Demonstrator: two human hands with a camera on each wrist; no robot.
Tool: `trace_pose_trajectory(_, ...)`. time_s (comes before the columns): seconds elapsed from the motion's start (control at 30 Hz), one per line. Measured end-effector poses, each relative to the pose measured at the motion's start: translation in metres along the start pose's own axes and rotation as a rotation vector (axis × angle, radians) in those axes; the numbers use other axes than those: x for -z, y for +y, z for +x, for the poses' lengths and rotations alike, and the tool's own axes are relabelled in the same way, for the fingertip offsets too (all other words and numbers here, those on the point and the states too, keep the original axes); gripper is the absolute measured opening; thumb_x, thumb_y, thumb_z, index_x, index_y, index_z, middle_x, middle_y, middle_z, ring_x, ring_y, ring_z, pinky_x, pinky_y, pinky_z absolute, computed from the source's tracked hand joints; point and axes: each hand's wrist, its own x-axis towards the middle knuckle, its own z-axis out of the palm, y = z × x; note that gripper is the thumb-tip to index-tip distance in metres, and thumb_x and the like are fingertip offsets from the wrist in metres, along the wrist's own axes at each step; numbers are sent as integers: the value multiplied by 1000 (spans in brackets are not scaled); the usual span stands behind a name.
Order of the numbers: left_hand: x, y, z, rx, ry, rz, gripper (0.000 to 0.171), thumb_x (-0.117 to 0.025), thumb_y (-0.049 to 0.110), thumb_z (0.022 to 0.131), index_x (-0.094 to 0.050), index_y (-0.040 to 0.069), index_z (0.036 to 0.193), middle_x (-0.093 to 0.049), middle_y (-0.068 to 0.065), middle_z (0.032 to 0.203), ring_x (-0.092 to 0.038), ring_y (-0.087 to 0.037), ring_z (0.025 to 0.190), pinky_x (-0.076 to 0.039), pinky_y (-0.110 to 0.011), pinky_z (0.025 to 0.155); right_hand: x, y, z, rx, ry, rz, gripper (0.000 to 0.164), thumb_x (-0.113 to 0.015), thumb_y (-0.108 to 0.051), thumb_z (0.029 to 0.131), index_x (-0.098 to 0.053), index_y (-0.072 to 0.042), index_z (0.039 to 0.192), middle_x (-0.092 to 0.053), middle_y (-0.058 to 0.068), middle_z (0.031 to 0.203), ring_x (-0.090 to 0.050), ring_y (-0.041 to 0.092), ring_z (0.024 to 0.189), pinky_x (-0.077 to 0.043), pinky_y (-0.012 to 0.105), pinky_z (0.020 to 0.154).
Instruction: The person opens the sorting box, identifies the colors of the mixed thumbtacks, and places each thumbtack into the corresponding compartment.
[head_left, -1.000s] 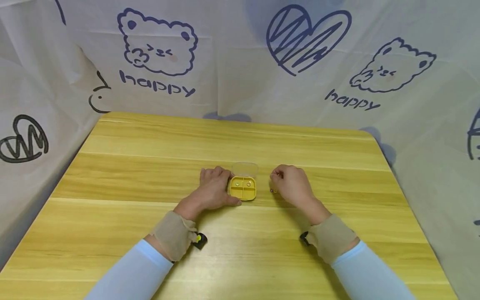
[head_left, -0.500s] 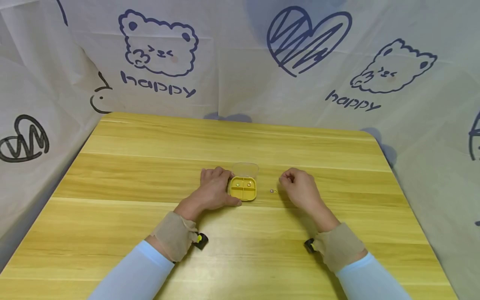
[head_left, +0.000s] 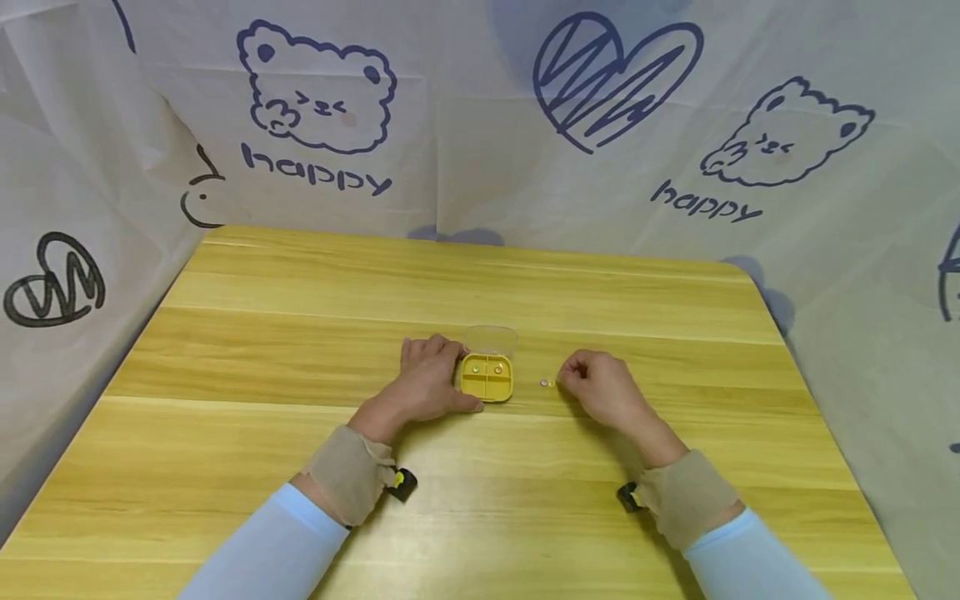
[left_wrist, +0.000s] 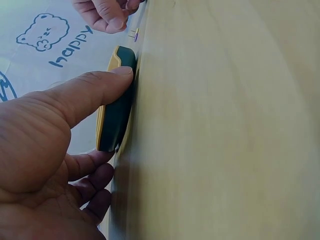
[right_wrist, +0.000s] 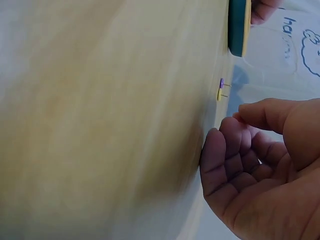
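My left hand (head_left: 427, 379) grips a small yellow pill box (head_left: 487, 392), its thumb along the near side and the other fingers at the left and back. In the left wrist view the box (left_wrist: 120, 115) has a dark green base. Its clear lid (head_left: 491, 339) is swung back. A greenish stud (head_left: 476, 369) sits in the back left compartment, an orange one (head_left: 498, 369) in the back right. My right hand (head_left: 603, 387) is curled, thumb tip against the index fingertip, nothing visible between them. Just left of it lie a purple stud (right_wrist: 221, 83) and a yellow stud (right_wrist: 219, 94), thin pins sticking out.
The wood-grain table (head_left: 480, 500) carries the box and the studs. Behind it hangs a white cloth (head_left: 480, 167) with drawn bears and hearts. Both wrists wear beige wraps (head_left: 348, 475) with small black cameras.
My right hand has drawn back to the right from over the two loose studs, uncovering them, then lowered slightly toward the near side. My left hand and the pill box have stayed put.
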Motion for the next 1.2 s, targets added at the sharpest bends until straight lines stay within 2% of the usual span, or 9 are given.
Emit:
trace_pose_trajectory(0.17,0,1,1,-2,-2,6,78,-83,50,66,-54,7,125,-51,-11,122,-36,-33,112,-13,-54,108,-3,-3,0,26,-46,-41,11,-58,-19,94,-66,-12,91,-64,2,80,-52,16,63,-44,31,58)
trace_pose_trajectory(0.3,-1,0,1,-5,-2,5,78,-82,50,67,-54,7,125,-51,-11,122,-36,-33,112,-14,-54,107,-6,-4,1,33,-50,-81,8,-61,-20,93,-65,-13,89,-63,1,77,-52,16,63,-44,31,58)
trace_pose_trajectory(0.5,-1,0,1,-8,3,1,78,-82,51,67,-54,7,124,-51,-11,122,-36,-33,112,-13,-54,107,-6,-7,3,33,-45,-118,15,-65,-28,92,-64,-14,87,-62,0,75,-51,16,62,-44,32,57)
trace_pose_trajectory(0.73,0,0,2,-10,5,6,78,-82,51,67,-54,7,124,-51,-11,122,-36,-34,112,-16,-52,104,-7,-9,4,19,-50,-126,16,-65,-28,92,-64,-13,86,-61,0,74,-50,16,60,-42,31,54)
trace_pose_trajectory(1.2,0,0,1,-8,-6,-6,77,-82,50,68,-54,7,125,-51,-11,122,-36,-34,113,-13,-54,107,-9,-10,5,-16,-65,-143,16,-64,-27,93,-66,-13,85,-63,0,74,-52,16,60,-44,31,56)
